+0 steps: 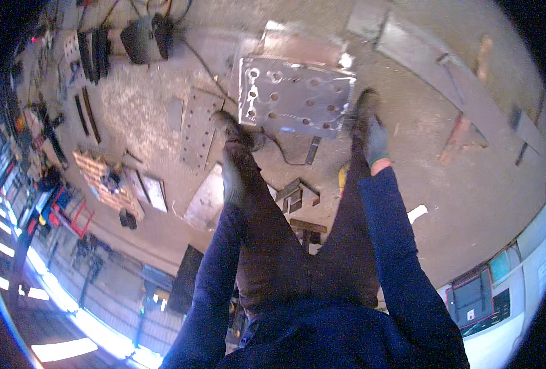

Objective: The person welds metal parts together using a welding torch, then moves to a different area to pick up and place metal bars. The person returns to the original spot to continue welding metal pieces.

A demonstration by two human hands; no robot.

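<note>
My left hand (233, 182), in a grey glove, hangs against my left leg. Its fingers look stretched out, though their edges blur into the dark trousers. Beside my right shin is my right hand (378, 140), also gloved in grey, fingers pointing forward and nothing visible in it. Ahead of my feet lies a grey steel plate (291, 92) with several round holes and white marks along its edges. My left shoe (226, 123) is by its near left corner, and my right shoe (366, 101) stands close to its right edge.
A drilled plate (198, 132) lies left of my left foot. A dark cable (279, 146) curls between my feet near a small steel bar (313, 150). Long metal sheets (436, 67) lie to the right; a wooden pallet (106, 184) is at left. Black angled steel pieces (296, 195) lie between my legs.
</note>
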